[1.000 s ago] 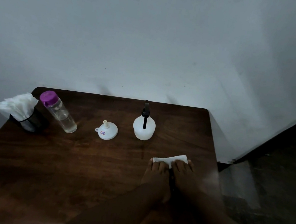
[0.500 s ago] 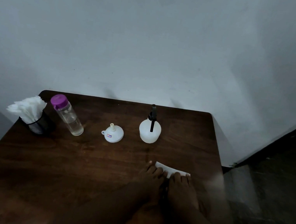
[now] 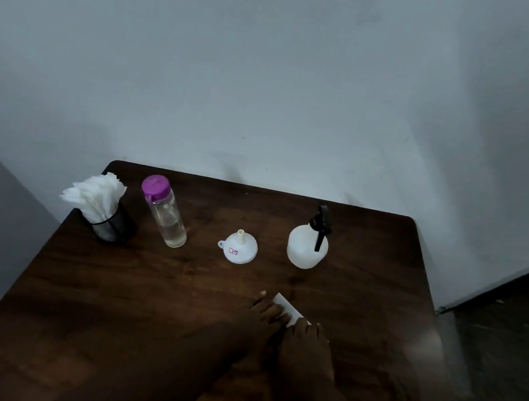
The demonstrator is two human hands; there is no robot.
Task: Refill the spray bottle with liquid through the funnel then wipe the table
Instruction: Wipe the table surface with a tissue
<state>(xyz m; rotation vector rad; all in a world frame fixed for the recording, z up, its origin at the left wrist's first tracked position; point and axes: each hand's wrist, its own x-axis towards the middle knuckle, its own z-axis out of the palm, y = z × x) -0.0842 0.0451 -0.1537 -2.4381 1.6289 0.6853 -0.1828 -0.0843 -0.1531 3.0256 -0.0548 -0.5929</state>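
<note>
A white spray bottle (image 3: pixel 306 247) with a black trigger head stands upright at the back right of the dark wooden table (image 3: pixel 109 297). Left of it a white funnel (image 3: pixel 238 249) rests upside down, spout up. Farther left stands a clear bottle (image 3: pixel 166 212) with a purple cap and a little liquid at its bottom. My left hand (image 3: pixel 260 317) and my right hand (image 3: pixel 305 349) lie side by side, palms down, pressing a folded white tissue (image 3: pixel 288 306) flat on the table in front of the spray bottle. Only the tissue's far edge shows.
A black mesh holder (image 3: pixel 110 222) stuffed with white tissues sits at the table's back left corner. A pale wall rises right behind the table. Dark floor (image 3: pixel 508 360) lies off the table's right edge.
Both hands have slid the tissue toward me and slightly left across the table, and the tissue has turned at an angle. The view has shifted so the table's objects appear further right.
</note>
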